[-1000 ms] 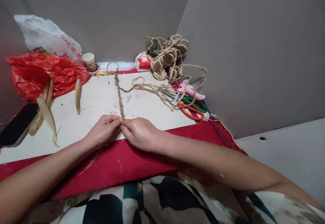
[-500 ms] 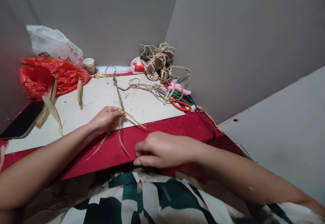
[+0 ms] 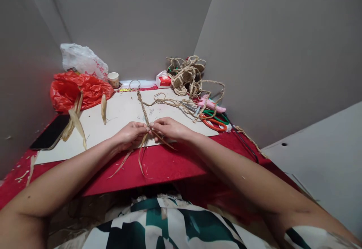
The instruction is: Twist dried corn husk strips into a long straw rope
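Note:
A thin braid of dry husk strips (image 3: 143, 108) runs from the middle of the white board (image 3: 121, 109) toward me. My left hand (image 3: 133, 133) pinches its near end between thumb and fingers. From the right, my right hand (image 3: 166, 127) closes on the same spot, its fingertips touching or nearly touching the left ones. Loose strand ends (image 3: 140, 160) fan out below the hands over the red tablecloth (image 3: 169, 166). Just what lies between the fingertips is partly hidden.
At left are a dark phone (image 3: 51, 132), dry corn husks (image 3: 76, 122) and a red plastic bag (image 3: 82, 90). A paper cup (image 3: 113, 79) and tissue pack (image 3: 163, 80) stand behind. At right lie coiled braided cord (image 3: 185, 76), a pink glue gun (image 3: 211, 104) and orange-handled scissors (image 3: 215, 124).
My right hand has moved up and left from the table's front edge to the braid's near end, beside my left hand. The view has shifted, so things appear farther right and lower.

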Motion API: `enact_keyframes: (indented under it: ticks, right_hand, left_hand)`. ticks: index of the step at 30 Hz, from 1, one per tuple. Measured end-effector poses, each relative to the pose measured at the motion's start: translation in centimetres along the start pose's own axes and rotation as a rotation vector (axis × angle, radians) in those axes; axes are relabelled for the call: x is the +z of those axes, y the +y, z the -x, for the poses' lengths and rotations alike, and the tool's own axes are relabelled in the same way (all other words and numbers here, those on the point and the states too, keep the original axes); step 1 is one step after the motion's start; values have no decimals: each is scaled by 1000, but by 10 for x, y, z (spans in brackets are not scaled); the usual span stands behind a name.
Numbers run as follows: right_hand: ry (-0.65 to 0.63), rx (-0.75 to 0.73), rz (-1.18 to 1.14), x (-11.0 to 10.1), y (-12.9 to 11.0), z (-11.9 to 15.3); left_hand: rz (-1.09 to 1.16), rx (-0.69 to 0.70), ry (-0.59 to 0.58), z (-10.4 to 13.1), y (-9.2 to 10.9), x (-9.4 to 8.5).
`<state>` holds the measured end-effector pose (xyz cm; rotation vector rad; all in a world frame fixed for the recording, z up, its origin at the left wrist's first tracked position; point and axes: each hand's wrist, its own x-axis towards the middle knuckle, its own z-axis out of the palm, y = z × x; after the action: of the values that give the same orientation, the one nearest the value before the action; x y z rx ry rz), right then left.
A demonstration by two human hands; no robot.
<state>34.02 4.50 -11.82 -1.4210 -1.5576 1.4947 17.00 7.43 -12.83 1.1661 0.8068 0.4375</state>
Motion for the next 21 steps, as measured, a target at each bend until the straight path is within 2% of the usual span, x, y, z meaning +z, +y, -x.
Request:
enact_keyframes:
  ticks: [4, 8, 11, 15, 19, 21]
  right_hand:
    - [-200, 83, -114, -5, 2, -13]
    - [-262, 53, -91, -13, 8, -18]
    - [-306, 93, -185, -13, 7, -17]
    - [-203, 87, -300, -4, 7, -15]
    - [-14, 17, -227, 5, 14, -14]
    - [25, -4, -229, 8, 17, -13]
  left_hand:
    - [-24, -5, -1, -1, 0, -1]
    - [-106, 12, -9, 1, 1, 1]
    - [-203, 70, 53, 4, 5, 3]
    - [-478, 96, 73, 10, 16, 1]
    - [-926, 166, 115, 15, 25, 1]
    - [-1109, 208, 159, 18, 24, 5]
